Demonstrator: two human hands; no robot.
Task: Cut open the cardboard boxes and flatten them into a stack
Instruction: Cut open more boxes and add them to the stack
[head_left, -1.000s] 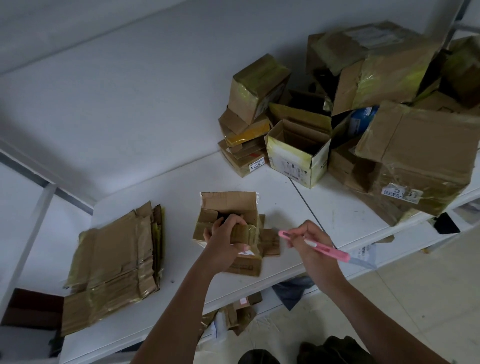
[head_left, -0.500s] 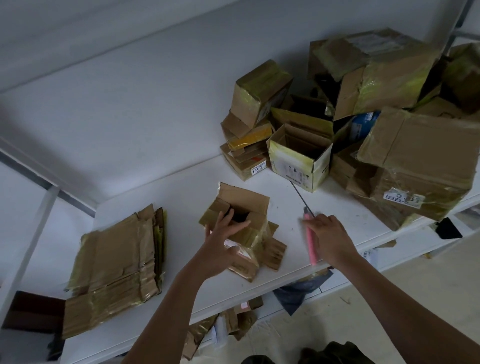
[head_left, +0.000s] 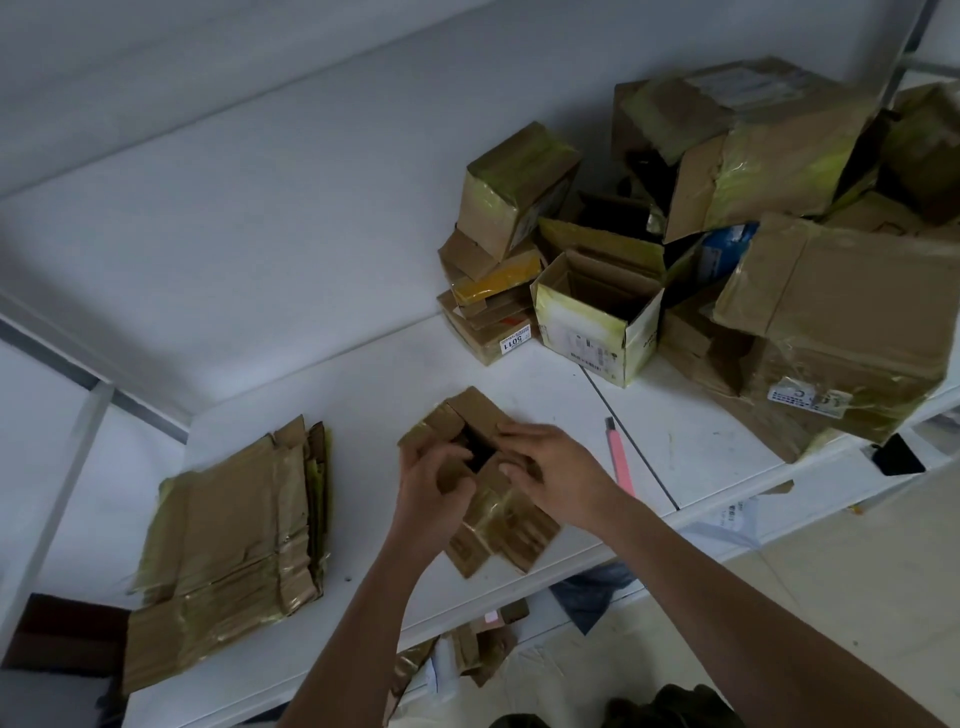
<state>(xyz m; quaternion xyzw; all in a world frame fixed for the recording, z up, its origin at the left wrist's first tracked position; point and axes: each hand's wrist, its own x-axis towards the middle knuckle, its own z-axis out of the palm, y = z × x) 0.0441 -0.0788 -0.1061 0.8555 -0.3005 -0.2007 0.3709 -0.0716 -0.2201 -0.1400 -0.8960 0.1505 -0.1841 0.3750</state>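
A white table (head_left: 322, 395) is standing against a pale wall (head_left: 234, 130). A black object (head_left: 897, 455) is sitting off its right edge, and papers (head_left: 735, 519) are lying on the tiled floor (head_left: 857, 597) below.

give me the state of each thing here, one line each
small box: partly opened, flaps up, gripped by both hands
left hand: gripping a flap
right hand: gripping the box
pink cutter: lying on the table, unheld
flattened stack: flat
yellow-taped box: upright, top open
box pile: unflattened
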